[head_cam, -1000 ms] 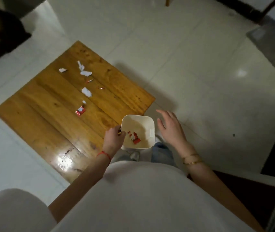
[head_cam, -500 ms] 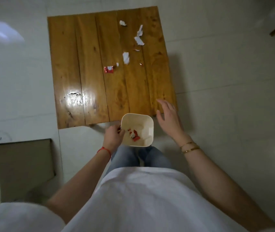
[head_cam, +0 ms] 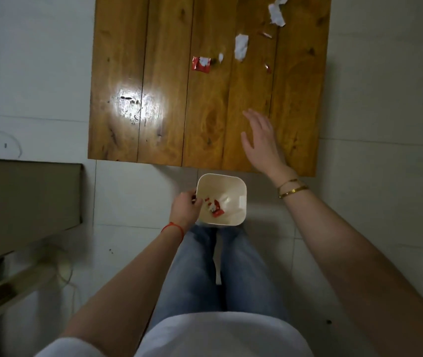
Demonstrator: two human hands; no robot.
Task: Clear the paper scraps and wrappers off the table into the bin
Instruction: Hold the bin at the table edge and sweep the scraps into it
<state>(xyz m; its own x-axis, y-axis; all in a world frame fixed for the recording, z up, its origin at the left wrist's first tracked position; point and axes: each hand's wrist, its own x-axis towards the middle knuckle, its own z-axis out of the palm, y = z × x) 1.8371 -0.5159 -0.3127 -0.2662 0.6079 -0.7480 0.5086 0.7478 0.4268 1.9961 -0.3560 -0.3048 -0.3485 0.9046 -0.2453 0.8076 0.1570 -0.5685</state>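
A small cream bin (head_cam: pixel 241 202) stands on the floor just below the near edge of a low wooden table (head_cam: pixel 169 104). My left hand (head_cam: pixel 185 208) grips the bin's left rim. A red wrapper and white scraps (head_cam: pixel 214 208) lie inside it. My right hand (head_cam: pixel 260 140) hovers open over the table's near right part, holding nothing. On the far half of the table lie a red and white wrapper (head_cam: pixel 201 64), a white paper scrap (head_cam: pixel 241 46), another white scrap (head_cam: pixel 276 15) at the top edge, and two tiny red bits (head_cam: pixel 267 68).
A beige box-like piece of furniture (head_cam: pixel 24 202) stands on the tiled floor at the left, with a lower shelf beneath it. My legs in jeans (head_cam: pixel 220 274) are right behind the bin. A bright glare spot (head_cam: pixel 138 104) lies on the table's left planks.
The view has swung so the table now lies straight ahead. My right hand moved from beside the bin up over the table. My left hand stays on the bin's rim.
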